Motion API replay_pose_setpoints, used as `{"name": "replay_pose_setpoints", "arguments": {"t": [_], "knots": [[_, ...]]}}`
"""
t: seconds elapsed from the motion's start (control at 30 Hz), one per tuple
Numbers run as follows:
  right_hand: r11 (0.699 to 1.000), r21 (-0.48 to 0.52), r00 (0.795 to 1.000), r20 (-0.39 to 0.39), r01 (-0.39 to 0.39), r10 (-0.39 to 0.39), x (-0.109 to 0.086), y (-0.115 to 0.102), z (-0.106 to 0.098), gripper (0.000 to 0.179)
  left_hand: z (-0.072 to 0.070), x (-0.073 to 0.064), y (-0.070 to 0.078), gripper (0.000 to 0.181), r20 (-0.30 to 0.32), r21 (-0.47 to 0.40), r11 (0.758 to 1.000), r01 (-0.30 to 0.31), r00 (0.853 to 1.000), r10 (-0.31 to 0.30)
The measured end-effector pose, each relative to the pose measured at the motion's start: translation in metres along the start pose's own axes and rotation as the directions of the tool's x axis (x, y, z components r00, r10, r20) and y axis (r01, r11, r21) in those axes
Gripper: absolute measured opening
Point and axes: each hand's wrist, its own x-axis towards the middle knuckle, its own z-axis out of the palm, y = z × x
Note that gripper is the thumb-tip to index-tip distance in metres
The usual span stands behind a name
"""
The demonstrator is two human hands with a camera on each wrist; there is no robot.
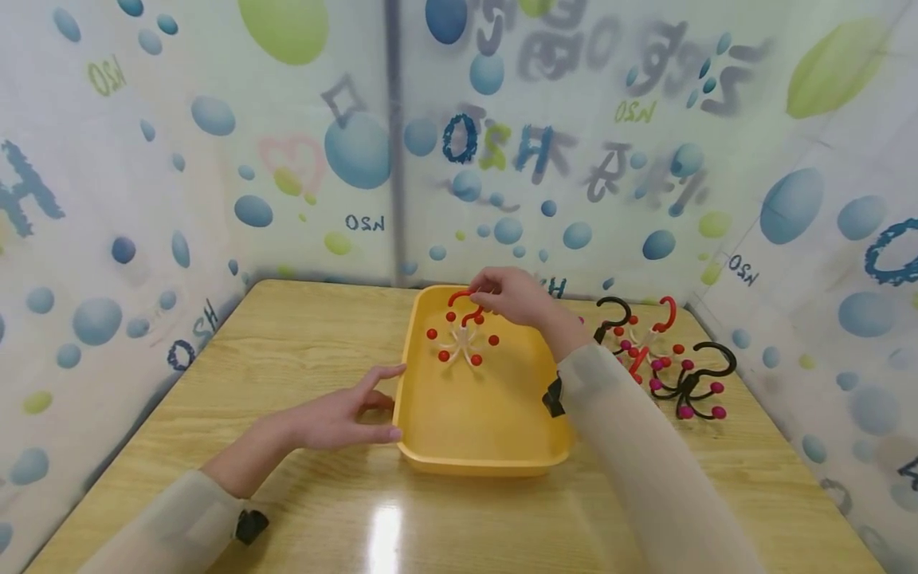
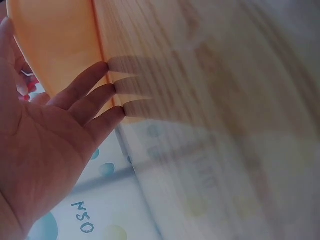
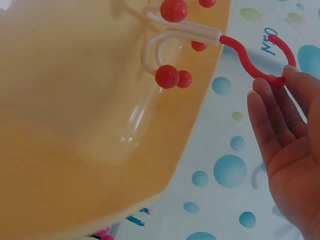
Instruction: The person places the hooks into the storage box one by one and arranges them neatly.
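Observation:
My right hand (image 1: 512,295) pinches the red hook of a claw-shaped hanger (image 1: 464,338) between thumb and fingers. The hanger has white curved arms tipped with red balls; the right wrist view shows its red hook (image 3: 245,57) at the fingertips. It is upright inside the far part of a yellow tray (image 1: 495,422); whether its balls touch the tray floor I cannot tell. At the tray's left side is my left hand (image 1: 337,418), fingers spread and fairly straight. In the left wrist view, its fingertips (image 2: 117,107) meet the tray's outer side.
Right of the tray, several similar hangers lie close together on the wooden table (image 1: 315,343): black ones with magenta balls (image 1: 688,387) and white ones with red hooks and balls (image 1: 651,338). A patterned curtain (image 1: 301,231) stands behind the table and along both sides.

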Motion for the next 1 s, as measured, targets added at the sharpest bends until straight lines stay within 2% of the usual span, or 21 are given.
{"name": "replay_pose_setpoints", "arguments": {"t": [0.47, 0.8, 1.0], "knots": [[0.995, 0.087, 0.998, -0.022, -0.052, 0.054, 0.017, 0.007, 0.015, 0.027, 0.0, 0.001, -0.002, 0.097, 0.002, 0.002, 1.0, -0.01, 1.0, 0.01], [0.991, 0.116, 0.997, -0.036, -0.07, 0.075, 0.016, 0.01, 0.018, 0.027, -0.001, 0.001, -0.001, 0.098, 0.001, -0.011, 1.0, 0.017, 1.0, -0.017], [0.988, 0.134, 0.996, -0.022, -0.08, 0.084, 0.015, 0.01, 0.018, 0.027, 0.0, 0.001, -0.001, 0.097, 0.004, -0.022, 1.0, 0.008, 1.0, -0.008]]}}
